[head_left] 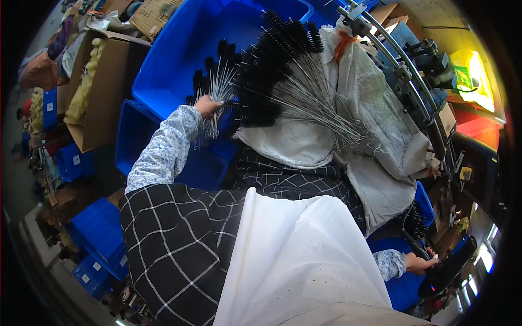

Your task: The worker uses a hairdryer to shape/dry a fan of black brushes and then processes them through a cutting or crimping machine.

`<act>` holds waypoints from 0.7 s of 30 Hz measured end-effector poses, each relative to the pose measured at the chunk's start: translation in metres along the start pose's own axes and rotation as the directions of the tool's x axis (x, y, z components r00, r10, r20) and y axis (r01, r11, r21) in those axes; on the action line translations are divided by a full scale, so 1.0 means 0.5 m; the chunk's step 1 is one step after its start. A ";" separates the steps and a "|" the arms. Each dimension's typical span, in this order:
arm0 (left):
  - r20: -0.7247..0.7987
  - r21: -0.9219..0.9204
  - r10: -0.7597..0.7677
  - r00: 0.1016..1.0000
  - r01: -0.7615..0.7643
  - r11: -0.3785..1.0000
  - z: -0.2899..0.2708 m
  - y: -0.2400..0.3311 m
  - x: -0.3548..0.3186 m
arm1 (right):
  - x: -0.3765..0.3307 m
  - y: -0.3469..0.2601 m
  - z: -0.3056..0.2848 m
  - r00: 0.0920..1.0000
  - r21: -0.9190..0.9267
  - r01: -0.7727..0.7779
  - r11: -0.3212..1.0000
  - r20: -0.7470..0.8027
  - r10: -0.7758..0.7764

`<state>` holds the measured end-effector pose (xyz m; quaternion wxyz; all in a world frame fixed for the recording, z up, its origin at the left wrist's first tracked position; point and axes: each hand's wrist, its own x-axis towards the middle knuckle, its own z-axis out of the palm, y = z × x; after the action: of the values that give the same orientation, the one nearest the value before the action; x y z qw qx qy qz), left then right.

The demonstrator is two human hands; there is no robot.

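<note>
My left hand is closed round a bundle of wire-handled tube brushes, their black bristle heads pointing up and away and the looped wire ends hanging below the fist. Just right of it, a big fan of similar brushes lies across a whitish woven sack over my lap, twisted wire stems toward the right. Far out at the lower right, my right hand has its fingers closed beside a dark, slim handle-like piece. What that hand grips is too small to make out.
A large blue bin stands ahead, with another blue bin below it. At the right, a curved metal frame rises beside the sack. A cardboard box is at the left. A black rounded device sits beside my right hand.
</note>
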<state>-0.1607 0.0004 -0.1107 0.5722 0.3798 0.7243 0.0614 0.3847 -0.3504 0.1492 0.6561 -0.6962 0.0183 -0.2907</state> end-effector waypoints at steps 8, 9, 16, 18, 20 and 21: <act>0.470 0.586 0.162 0.868 -0.443 0.678 -0.038 -0.067 0.119 | 0.006 0.016 0.005 0.999 -0.011 -0.048 0.999 0.015 0.048; 0.467 0.588 0.166 0.868 -0.445 0.675 -0.034 -0.069 0.119 | 0.006 0.018 0.000 0.999 -0.016 -0.039 0.999 0.013 0.039; 0.348 0.399 -0.089 0.933 -0.062 0.915 -0.034 -0.027 0.080 | 0.010 0.018 -0.014 1.000 0.005 -0.023 1.000 0.000 0.023; 0.316 0.355 -0.035 0.948 -0.084 0.931 -0.019 0.016 0.004 | 0.014 0.021 -0.022 1.000 -0.005 -0.015 1.000 -0.007 0.015; 0.359 0.204 0.075 0.930 -0.157 0.966 -0.037 -0.004 -0.008 | 0.017 0.027 -0.019 1.000 0.000 -0.026 1.000 0.007 0.026; 0.362 0.204 0.073 0.929 -0.156 0.967 -0.034 -0.007 -0.005 | 0.017 0.024 -0.019 1.000 0.003 -0.025 1.000 0.000 0.025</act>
<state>-0.1770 0.0021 -0.1050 0.6401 0.4898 0.5891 -0.0577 0.3917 -0.3642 0.1411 0.6608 -0.6948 0.0267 -0.2827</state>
